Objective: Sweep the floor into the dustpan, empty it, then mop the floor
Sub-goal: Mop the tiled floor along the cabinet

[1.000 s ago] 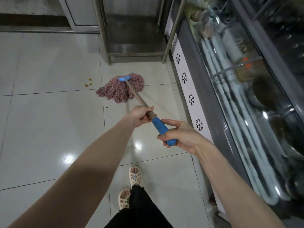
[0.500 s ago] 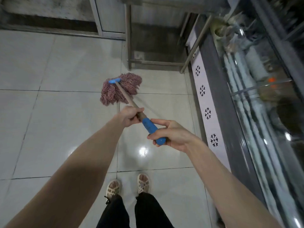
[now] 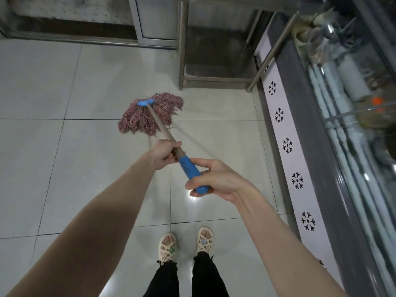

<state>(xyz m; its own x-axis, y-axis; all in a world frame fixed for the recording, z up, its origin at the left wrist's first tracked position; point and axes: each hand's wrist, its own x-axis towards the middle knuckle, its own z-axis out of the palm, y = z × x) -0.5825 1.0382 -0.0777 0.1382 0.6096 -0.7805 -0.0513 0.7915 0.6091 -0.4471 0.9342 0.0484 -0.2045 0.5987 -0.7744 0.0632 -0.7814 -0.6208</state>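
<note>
The left hand (image 3: 164,153) grips the mop (image 3: 150,116) pole, and the right hand (image 3: 216,179) curls round its blue handle end. The pink mop head lies on the floor tiles (image 3: 75,157) just ahead of the left hand

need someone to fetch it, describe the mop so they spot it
Find the snowflake strip along the counter on the right, then the tiled floor beside it. The mop rests there near a steel table leg. Only it has a pinkish-red string head and blue grip, held by left hand and right hand.
</note>
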